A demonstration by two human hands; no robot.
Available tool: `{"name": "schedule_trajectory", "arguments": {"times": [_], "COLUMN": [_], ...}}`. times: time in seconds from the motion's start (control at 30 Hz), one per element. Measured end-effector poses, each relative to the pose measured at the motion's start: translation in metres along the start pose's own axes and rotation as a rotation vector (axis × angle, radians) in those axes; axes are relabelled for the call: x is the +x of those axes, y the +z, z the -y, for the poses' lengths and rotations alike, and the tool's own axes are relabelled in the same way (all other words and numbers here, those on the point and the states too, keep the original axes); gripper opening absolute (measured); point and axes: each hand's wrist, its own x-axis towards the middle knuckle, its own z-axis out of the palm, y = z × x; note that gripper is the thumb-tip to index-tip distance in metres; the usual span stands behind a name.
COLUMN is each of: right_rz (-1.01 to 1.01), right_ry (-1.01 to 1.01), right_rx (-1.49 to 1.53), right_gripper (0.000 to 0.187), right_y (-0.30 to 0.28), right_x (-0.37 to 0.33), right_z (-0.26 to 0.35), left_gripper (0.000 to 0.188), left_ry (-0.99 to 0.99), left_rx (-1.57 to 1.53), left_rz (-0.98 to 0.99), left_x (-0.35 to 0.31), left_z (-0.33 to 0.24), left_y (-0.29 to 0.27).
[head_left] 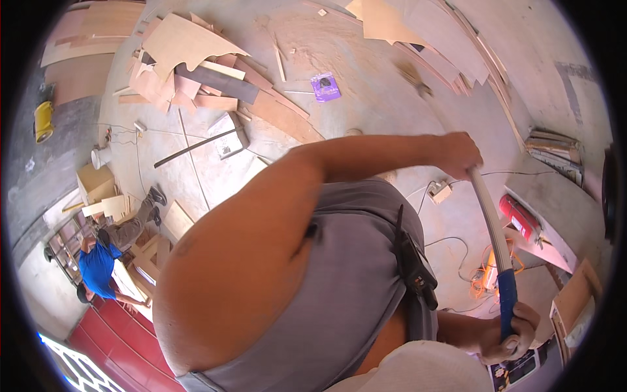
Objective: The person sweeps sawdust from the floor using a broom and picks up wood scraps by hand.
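A long broom slants across the right side of the view. Its pale ribbed handle (491, 222) ends in a blue grip (506, 297), and its blurred straw head (412, 76) rests on the dusty floor. My left hand (459, 155) reaches across my body and is closed around the handle, partway along it. Lower down, my right hand (513, 334) wraps around the blue grip near the handle's end. Sawdust (353, 49) streaks the floor to the left of the broom head.
Wood offcuts (189, 62) are heaped at the far left, with a purple packet (326, 87) near them. Boards (450, 59) lean along the right wall. A red fire extinguisher (520, 217), an orange cord (486, 274) and cables lie right. A person in blue (98, 268) works at left.
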Motion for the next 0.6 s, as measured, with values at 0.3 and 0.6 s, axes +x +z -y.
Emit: {"name": "schedule_trajectory", "arguments": {"times": [0.3, 0.6], "right_rz": [0.435, 0.418], "right_ry": [0.506, 0.451], "right_rx": [0.277, 0.223], "right_gripper": [0.021, 0.027], "right_y": [0.15, 0.107], "right_x": [-0.03, 0.001], "right_z": [-0.067, -0.016], "left_gripper": [0.032, 0.027], "left_ry": [-0.491, -0.231], "left_rx": [0.219, 0.28], "left_rz": [0.238, -0.095], "left_x": [-0.162, -0.126], "left_z": [0.143, 0.085], "left_y": [-0.02, -0.099]}}
